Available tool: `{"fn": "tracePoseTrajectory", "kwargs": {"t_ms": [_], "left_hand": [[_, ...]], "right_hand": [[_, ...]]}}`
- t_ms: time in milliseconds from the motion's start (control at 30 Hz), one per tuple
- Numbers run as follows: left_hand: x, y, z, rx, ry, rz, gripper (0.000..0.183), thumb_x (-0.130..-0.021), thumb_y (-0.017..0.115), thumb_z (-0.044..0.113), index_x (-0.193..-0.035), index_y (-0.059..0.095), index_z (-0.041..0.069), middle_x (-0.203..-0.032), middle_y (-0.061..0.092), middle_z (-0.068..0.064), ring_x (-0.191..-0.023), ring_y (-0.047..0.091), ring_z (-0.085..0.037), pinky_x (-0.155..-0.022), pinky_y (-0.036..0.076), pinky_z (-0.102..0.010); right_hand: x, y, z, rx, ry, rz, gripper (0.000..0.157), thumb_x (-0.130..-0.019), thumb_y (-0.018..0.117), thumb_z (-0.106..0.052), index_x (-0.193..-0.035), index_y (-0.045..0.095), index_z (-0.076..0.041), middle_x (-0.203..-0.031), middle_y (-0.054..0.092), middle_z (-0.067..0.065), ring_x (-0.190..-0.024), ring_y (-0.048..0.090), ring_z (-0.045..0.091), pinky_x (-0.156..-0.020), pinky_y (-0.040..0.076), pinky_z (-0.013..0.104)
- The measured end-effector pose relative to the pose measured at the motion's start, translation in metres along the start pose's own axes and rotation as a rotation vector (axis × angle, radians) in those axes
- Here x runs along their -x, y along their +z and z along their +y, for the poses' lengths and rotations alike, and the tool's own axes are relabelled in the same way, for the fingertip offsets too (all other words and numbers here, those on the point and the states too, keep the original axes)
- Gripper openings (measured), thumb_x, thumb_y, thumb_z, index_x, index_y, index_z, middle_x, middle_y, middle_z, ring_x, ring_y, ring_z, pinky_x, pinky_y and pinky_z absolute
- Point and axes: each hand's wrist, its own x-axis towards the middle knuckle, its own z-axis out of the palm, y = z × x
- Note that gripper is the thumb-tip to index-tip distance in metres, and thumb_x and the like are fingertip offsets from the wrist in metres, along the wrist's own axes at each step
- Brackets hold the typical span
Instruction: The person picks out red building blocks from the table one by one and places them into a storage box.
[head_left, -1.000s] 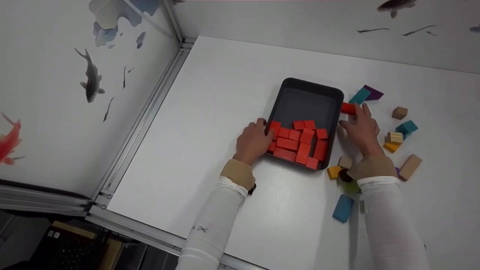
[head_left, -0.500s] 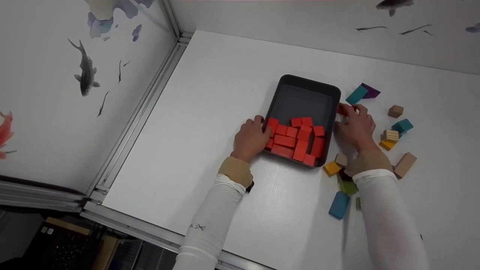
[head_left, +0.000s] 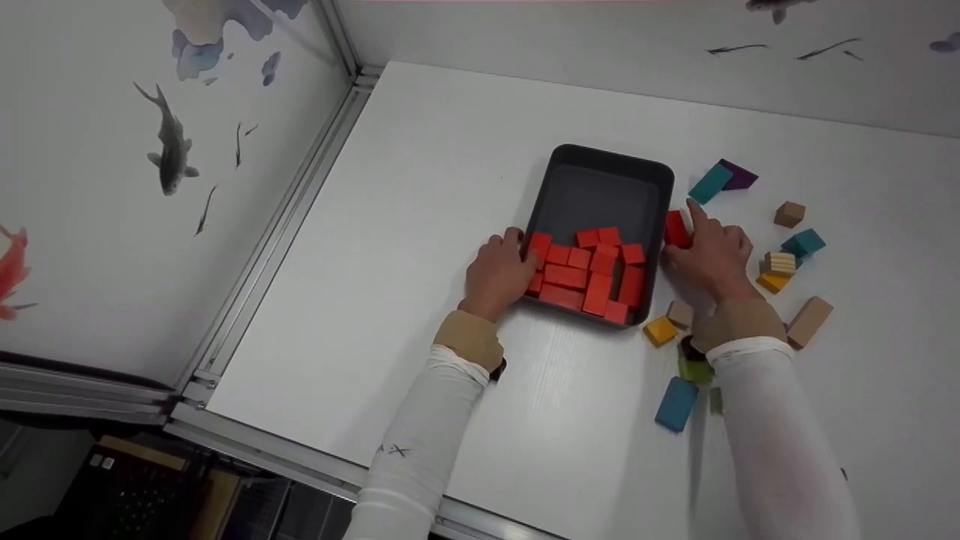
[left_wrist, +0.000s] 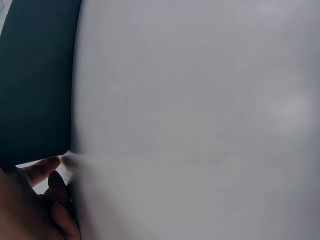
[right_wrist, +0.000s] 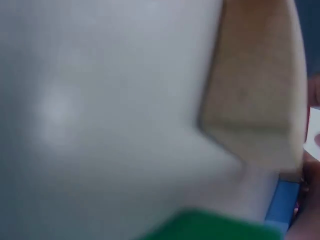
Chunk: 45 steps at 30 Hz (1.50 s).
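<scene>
A dark grey baking tray (head_left: pixel 619 161) lies on the white table, its near half filled with red blocks (head_left: pixel 565 276). My left hand (head_left: pixel 496 277) grips the tray's left side, thumb over the rim near the red blocks. In the left wrist view, its fingers (left_wrist: pixel 59 192) curl by the corner of the tray's wall (left_wrist: pixel 37 80). Just outside the right rim, my right hand (head_left: pixel 718 259) holds one more red block (head_left: pixel 677 229) between thumb and fingers, with the index finger stretched out past it. Most of the right hand is out of the right wrist view.
A teal block (head_left: pixel 709 183) and a purple one (head_left: pixel 740 176) lie beyond the right hand. More blocks lie to the right, among them a long wooden block (head_left: pixel 809 322). Nearer are a yellow block (head_left: pixel 661 331) and a blue block (head_left: pixel 676 404). Walls border the table behind and left.
My right hand has brought the red block left, close against the tray's rim, and turned it so a broader red face shows. The left hand keeps its hold on the tray.
</scene>
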Motion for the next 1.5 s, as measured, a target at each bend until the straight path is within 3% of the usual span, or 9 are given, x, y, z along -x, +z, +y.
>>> {"fn": "tracePoseTrajectory", "kwargs": {"t_ms": [233, 367, 467, 567, 733, 800, 900, 1200, 1500], "left_hand": [[0.0, -0.002, -0.001, -0.004, 0.005, 0.009, 0.05, -0.089, 0.036, 0.046, -0.129, 0.04, 0.018, -0.103, 0.049, -0.003, -0.091, 0.048, -0.016, -0.068, 0.043, -0.032], [0.002, 0.0, -0.001, 0.002, -0.013, 0.001, 0.049, -0.089, 0.036, 0.046, -0.129, 0.04, 0.018, -0.104, 0.049, -0.003, -0.091, 0.047, -0.016, -0.069, 0.043, -0.033], [0.0, 0.002, 0.0, -0.002, -0.02, 0.006, 0.049, -0.089, 0.036, 0.046, -0.129, 0.04, 0.018, -0.105, 0.049, -0.002, -0.091, 0.047, -0.015, -0.07, 0.043, -0.033], [-0.003, 0.0, 0.004, 0.002, -0.014, 0.005, 0.05, -0.089, 0.036, 0.046, -0.13, 0.039, 0.018, -0.106, 0.048, -0.002, -0.091, 0.046, -0.015, -0.07, 0.042, -0.032], [-0.006, -0.002, 0.008, 0.025, 0.007, -0.002, 0.049, -0.088, 0.036, 0.046, -0.128, 0.04, 0.017, -0.1, 0.049, -0.002, -0.086, 0.046, -0.016, -0.067, 0.041, -0.032], [-0.005, -0.001, 0.007, 0.022, 0.0, -0.006, 0.049, -0.088, 0.036, 0.046, -0.128, 0.04, 0.017, -0.099, 0.049, -0.002, -0.086, 0.046, -0.015, -0.067, 0.041, -0.032], [-0.003, -0.001, 0.004, 0.005, -0.02, -0.017, 0.049, -0.088, 0.036, 0.047, -0.128, 0.04, 0.018, -0.099, 0.049, -0.001, -0.086, 0.047, -0.015, -0.067, 0.042, -0.032], [-0.004, -0.006, 0.003, -0.005, -0.005, 0.007, 0.048, -0.089, 0.035, 0.046, -0.127, 0.041, 0.017, -0.099, 0.049, -0.003, -0.088, 0.048, -0.017, -0.068, 0.042, -0.034], [-0.001, -0.003, 0.004, -0.005, -0.003, 0.004, 0.048, -0.089, 0.034, 0.046, -0.128, 0.04, 0.017, -0.102, 0.049, -0.003, -0.09, 0.048, -0.017, -0.07, 0.042, -0.035]], "right_hand": [[0.005, -0.008, 0.002, -0.024, -0.032, -0.143, 0.087, -0.078, 0.062, -0.046, -0.144, 0.011, -0.021, -0.121, 0.044, 0.021, -0.114, 0.025, 0.044, -0.095, -0.016, 0.056], [0.007, -0.011, 0.004, -0.096, 0.014, -0.195, 0.091, -0.074, 0.066, -0.049, -0.142, 0.015, -0.017, -0.109, 0.046, 0.017, -0.122, 0.017, 0.044, -0.094, -0.016, 0.058], [0.01, -0.012, 0.006, -0.156, 0.046, -0.167, 0.093, -0.071, 0.066, -0.053, -0.139, 0.019, -0.011, -0.107, 0.045, 0.015, -0.127, 0.01, 0.043, -0.095, -0.013, 0.058], [0.013, -0.015, 0.007, -0.2, 0.062, -0.107, 0.096, -0.068, 0.065, -0.057, -0.136, 0.02, -0.007, -0.109, 0.045, 0.015, -0.126, 0.014, 0.041, -0.098, -0.005, 0.058], [0.019, -0.017, 0.009, -0.33, 0.132, -0.037, 0.104, -0.065, 0.061, -0.065, -0.139, 0.014, -0.01, -0.126, 0.038, 0.017, -0.121, 0.025, 0.036, -0.095, 0.025, 0.055], [0.022, -0.016, 0.008, -0.391, 0.161, -0.035, 0.105, -0.065, 0.059, -0.067, -0.141, 0.011, -0.013, -0.133, 0.033, 0.016, -0.118, 0.029, 0.033, -0.094, 0.03, 0.052], [0.024, -0.012, 0.004, -0.443, 0.183, -0.036, 0.104, -0.065, 0.057, -0.068, -0.142, 0.01, -0.016, -0.14, 0.028, 0.014, -0.121, 0.029, 0.032, -0.096, 0.028, 0.051], [0.028, -0.007, -0.018, -0.305, 0.1, 0.081, 0.098, -0.071, 0.057, -0.063, -0.141, 0.013, -0.01, -0.136, 0.036, 0.014, -0.114, 0.041, 0.03, -0.091, 0.037, 0.045], [0.032, 0.0, -0.034, -0.164, 0.014, 0.1, 0.09, -0.073, 0.058, -0.058, -0.138, 0.019, -0.009, -0.134, 0.03, 0.015, -0.113, 0.04, 0.031, -0.09, 0.036, 0.048]]}}
